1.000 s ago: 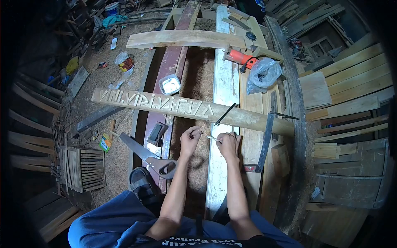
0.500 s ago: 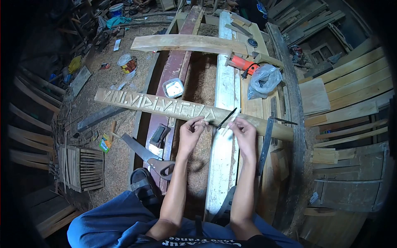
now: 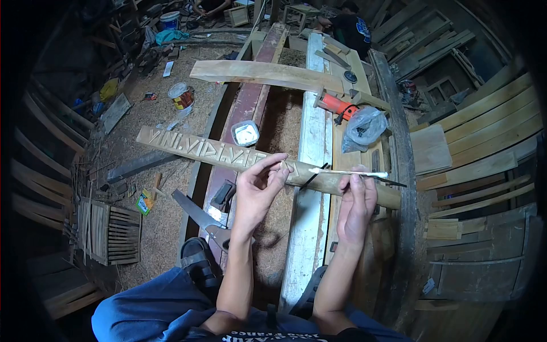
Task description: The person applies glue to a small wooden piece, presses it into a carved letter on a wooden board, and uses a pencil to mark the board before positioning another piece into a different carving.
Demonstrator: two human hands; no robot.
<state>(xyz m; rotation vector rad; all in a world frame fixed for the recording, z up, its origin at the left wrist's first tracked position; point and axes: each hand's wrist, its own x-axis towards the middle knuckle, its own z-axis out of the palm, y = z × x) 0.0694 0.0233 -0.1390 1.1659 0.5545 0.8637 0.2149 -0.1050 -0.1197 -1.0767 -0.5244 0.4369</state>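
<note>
A long wooden board (image 3: 380, 196) with raised wooden letters lies across the bench planks. Above its lettered middle, my left hand (image 3: 257, 191) pinches a small pale wood piece (image 3: 285, 166) between thumb and fingertips. My right hand (image 3: 358, 208) grips a thin stick (image 3: 345, 172) with white-smeared ends, its left tip pointing towards the left hand. A dark narrow strip (image 3: 314, 176) lies across the board between the hands. Just beyond the board, a clear plastic tub (image 3: 245, 134) holds a white substance. The left hand and forearm hide some letters.
A handsaw (image 3: 196, 212) and a dark block (image 3: 222, 194) lie on the left plank. Further back are an orange power tool (image 3: 337, 105), a plastic bag (image 3: 364, 128) and a curved plank (image 3: 256, 73). A paint bucket (image 3: 181, 96) stands on the floor. Two people sit at the back.
My right hand has moved right and turned, lifting the stick away from the board to a nearly level position. My left hand has shifted slightly left, with the small wood piece now plainly visible.
</note>
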